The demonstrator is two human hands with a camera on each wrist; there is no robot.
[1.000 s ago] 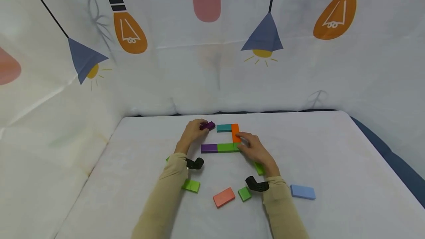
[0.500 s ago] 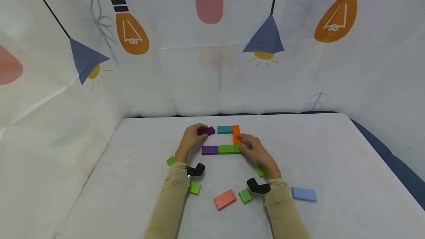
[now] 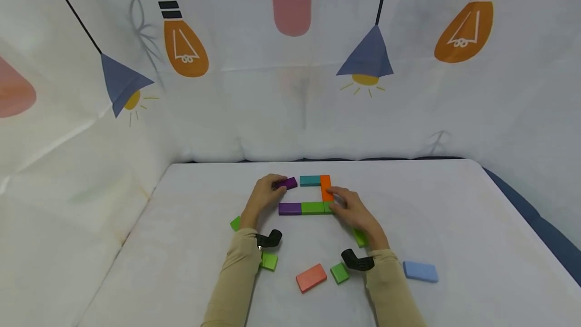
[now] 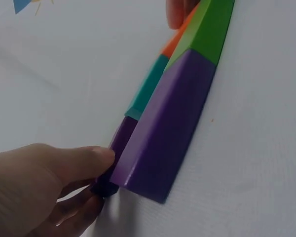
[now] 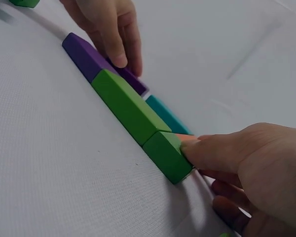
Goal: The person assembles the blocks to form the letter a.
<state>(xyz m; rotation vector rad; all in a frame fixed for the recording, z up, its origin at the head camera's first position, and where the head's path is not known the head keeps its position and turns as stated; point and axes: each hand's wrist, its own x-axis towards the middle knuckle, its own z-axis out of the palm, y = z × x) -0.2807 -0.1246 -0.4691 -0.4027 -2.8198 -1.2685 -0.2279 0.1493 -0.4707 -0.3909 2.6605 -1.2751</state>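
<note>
My left hand (image 3: 264,197) pinches a dark purple block (image 3: 291,182) between thumb and fingers. Its right end points at a teal block (image 3: 310,180), with a small gap between them and a slight tilt. An orange block (image 3: 325,185) adjoins the teal one and runs down to a small green block (image 3: 328,208). Left of that, a longer green block (image 3: 312,208) and a second purple block (image 3: 289,209) continue the front row. My right hand (image 3: 356,213) touches the corner where orange and small green meet, thumb against the green block (image 5: 168,155), fingers loosely bent.
Nearer on the white table (image 3: 204,266) lie a salmon block (image 3: 311,278), a small green block (image 3: 340,273) and a blue block (image 3: 420,271). Light green blocks (image 3: 270,261) lie beside both forearms, partly hidden. A printed curtain (image 3: 254,115) stands behind the table.
The left hand has brought its purple block slightly nearer and levelled it beside the teal block. The right hand stays at the corner. The whole head view has shifted a little.
</note>
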